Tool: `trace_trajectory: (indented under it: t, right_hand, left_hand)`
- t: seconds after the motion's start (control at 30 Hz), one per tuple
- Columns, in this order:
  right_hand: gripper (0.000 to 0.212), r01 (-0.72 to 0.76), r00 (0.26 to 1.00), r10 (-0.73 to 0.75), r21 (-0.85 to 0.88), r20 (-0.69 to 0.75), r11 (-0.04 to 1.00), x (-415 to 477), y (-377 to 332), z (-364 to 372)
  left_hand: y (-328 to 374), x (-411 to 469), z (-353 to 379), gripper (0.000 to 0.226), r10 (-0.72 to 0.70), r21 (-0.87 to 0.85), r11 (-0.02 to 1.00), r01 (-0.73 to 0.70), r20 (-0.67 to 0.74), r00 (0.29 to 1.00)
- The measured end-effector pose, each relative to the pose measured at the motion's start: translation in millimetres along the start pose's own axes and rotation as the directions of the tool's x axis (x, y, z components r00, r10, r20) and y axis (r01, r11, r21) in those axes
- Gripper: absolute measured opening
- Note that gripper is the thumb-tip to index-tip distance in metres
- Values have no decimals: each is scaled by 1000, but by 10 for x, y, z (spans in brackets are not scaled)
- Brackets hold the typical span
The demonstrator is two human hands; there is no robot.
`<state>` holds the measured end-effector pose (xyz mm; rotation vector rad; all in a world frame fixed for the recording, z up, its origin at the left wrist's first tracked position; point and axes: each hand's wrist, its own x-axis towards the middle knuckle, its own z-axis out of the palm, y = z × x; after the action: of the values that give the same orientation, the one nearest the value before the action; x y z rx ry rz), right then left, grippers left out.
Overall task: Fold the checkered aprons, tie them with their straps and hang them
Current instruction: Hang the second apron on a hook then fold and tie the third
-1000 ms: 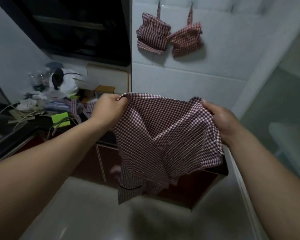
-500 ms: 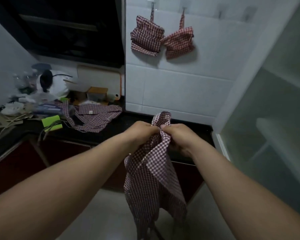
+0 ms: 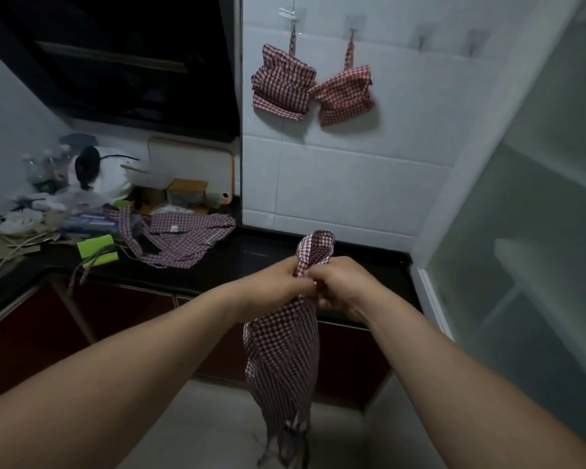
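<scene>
The apron (image 3: 281, 350) hangs in the lower centre of the frame, gathered into a narrow length whose long axis runs straight down from the hands toward the floor. The hands meet at its top, just below the middle of the frame. The left hand (image 3: 274, 286) and the right hand (image 3: 344, 282) each pinch the cloth with curled fingers, knuckles almost touching, and a loop of cloth stands up above them.

The cloth lies directly beneath both hands, so neither is nearer. The next fold probably calls for one hand to keep the top while the other reaches down the length.

The straps (image 3: 285, 445) trail near the bottom edge, blurred, and their ends cannot be traced. The fingertips are buried in the cloth, so which layers they grip is unclear.

A second apron (image 3: 183, 238) lies spread on the dark surface (image 3: 251, 255) at left centre, well apart. Two tied bundles (image 3: 283, 82) hang side by side at upper centre, with bare hooks (image 3: 476, 37) to their right.
</scene>
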<state>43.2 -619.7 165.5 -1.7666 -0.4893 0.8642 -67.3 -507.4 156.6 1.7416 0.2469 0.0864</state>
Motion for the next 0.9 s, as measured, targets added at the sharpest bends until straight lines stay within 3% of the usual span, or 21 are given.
trace_trajectory:
  t: [0.1,0.2,0.27,0.3,0.33,0.37,0.43,0.53,0.63,0.7,0.77,0.83,0.9]
  right_hand:
    - [15,-47,997,47,-10,65,999,-11,34,-46]
    - [32,-25,995,31,-68,96,997,-27,61,-98]
    - [32,73,997,-72,-134,13,988,13,63,-161]
    - [24,167,979,-190,-232,-77,958,65,85,-216]
    - [11,260,928,-341,-399,-149,879,135,112,-304]
    - [4,320,880,-457,-549,-130,772,191,126,-384]
    - [35,431,827,-560,-704,57,564,270,162,-480]
    - [53,445,852,-463,-803,244,396,359,120,-438]
    - [29,409,863,-408,-887,299,216,487,93,-422]
    - [13,399,864,-425,-881,269,254,524,73,-497]
    - [10,426,860,-439,-840,261,337,515,34,-584]
    - [6,460,858,-412,-817,307,347,470,-45,-612]
    - [8,472,856,-393,-816,335,333,445,-95,-607]
  left_hand:
    - [-107,7,10,32,70,174,983,-64,-28,997]
    - [-194,40,-16,25,68,261,964,-43,-86,994]
    - [-210,37,-76,24,39,329,944,-8,-85,996]
    - [-210,32,-120,26,23,357,934,6,-77,997]
    - [-202,17,-176,25,-2,378,925,30,-74,997]
    - [-179,3,-230,23,-20,391,919,48,-74,997]
    - [-126,-19,-342,18,-28,434,899,61,-81,996]
    - [38,-84,-475,17,-15,487,873,30,-36,999]
    - [96,-139,-629,12,-7,554,832,16,-19,1000]
    - [57,-189,-749,15,28,678,735,27,-70,997]
    - [-21,-252,-845,55,116,805,593,-1,-85,990]
    - [-60,-317,-866,81,173,887,454,-80,1,985]
    - [-57,-311,-822,83,179,930,337,-145,88,980]
